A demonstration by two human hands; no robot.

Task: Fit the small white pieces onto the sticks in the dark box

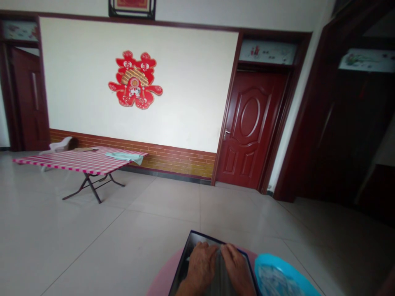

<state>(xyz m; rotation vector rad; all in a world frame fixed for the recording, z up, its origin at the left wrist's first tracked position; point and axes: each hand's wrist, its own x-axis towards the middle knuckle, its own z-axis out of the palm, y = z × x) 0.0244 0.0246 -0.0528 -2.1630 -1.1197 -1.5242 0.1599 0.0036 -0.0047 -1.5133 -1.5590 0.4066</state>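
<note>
At the bottom of the head view, my left hand (201,265) and my right hand (237,265) are side by side inside a shallow dark-rimmed tray (181,267). Both hands have bent fingers held together, with the fingertips close to each other near the tray's far end. A greyish surface (221,275) shows between them. My fingers hide whatever they grip or press, and I cannot make it out. The tray rests on a pink rounded surface (160,273).
A bright blue basin (268,259) holding clear plastic-looking items (274,281) stands right of the tray. Farther left is a folding table (83,160) with a checked cover and a pale green cloth (125,156). A red door (249,123) is in the far wall.
</note>
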